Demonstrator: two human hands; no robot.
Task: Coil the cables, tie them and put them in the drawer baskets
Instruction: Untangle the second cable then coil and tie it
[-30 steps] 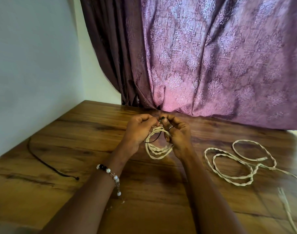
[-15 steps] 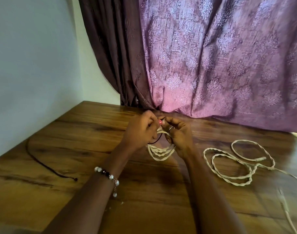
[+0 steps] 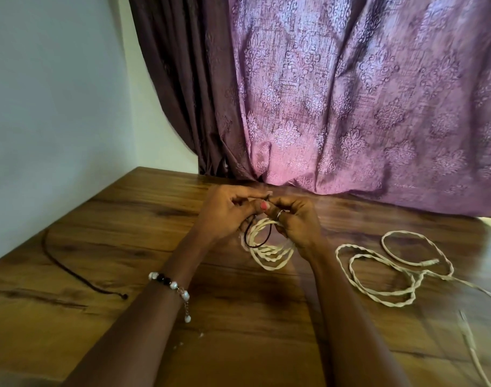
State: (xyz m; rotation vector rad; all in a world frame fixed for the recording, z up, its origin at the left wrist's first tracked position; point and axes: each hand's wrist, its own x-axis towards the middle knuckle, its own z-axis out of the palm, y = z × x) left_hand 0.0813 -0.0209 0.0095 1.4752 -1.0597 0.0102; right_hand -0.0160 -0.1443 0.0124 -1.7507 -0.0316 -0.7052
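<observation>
Cream-coloured and twisted, the coiled cable (image 3: 269,251) hangs in several loops between the two hands, held just above the wooden surface (image 3: 104,219) near its far edge. The left hand (image 3: 227,212) has its fingers curled in, with the thumb and a pink-nailed fingertip pinching at the top of the coil, where a thin dark cord (image 3: 254,236) loops round the cream strands. The right hand (image 3: 297,219), a ring on one finger, is likewise curled, its fingertips pinched on the cord and the top of the coil right against the left hand's fingertips; exactly which strand each finger grips is too small to tell. The lower loops of the coil hang below both hands, and whether they touch the wood cannot be told. A bracelet of white and dark beads (image 3: 170,284) sits on the left wrist, with a small chain dangling from it. To the right, well apart from the hands, a second cream cable (image 3: 383,275) lies loose on the surface in open, uncoiled loops, one end trailing off toward the right edge of the view. Another pale strand (image 3: 470,347) lies near the bottom right corner. On the left side, a long dark cord (image 3: 71,270) lies in a shallow curve on the wood, ending in a small knot. Behind the surface hangs a purple patterned curtain (image 3: 350,107), with a pale wall (image 3: 57,93) to its left.
</observation>
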